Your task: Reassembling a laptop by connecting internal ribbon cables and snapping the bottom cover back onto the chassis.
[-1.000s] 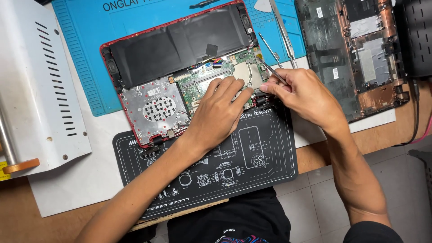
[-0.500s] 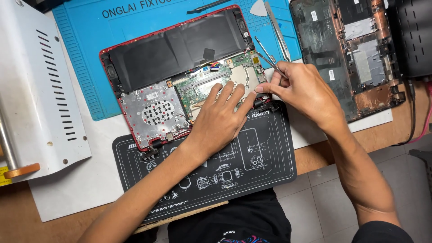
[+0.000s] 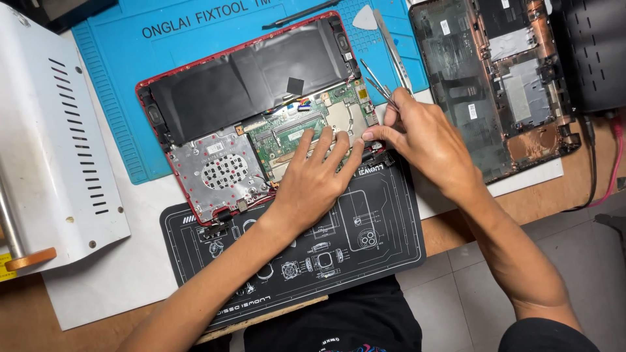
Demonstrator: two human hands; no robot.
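Around your work area
You have a white vented metal cover [image 3: 49,143] left, a second laptop base [image 3: 495,85] right, and a black diagram mat [image 3: 365,241] near.

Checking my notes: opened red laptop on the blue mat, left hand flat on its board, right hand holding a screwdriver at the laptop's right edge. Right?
One slip: the right hand holds tweezers, not a screwdriver. The head view shows two thin metal prongs sticking out past the fingers. The rest stands: the red laptop lies open, mostly on the blue mat, and the left hand rests flat on its board.

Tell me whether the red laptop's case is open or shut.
Open: the red laptop shows its black battery and green board.
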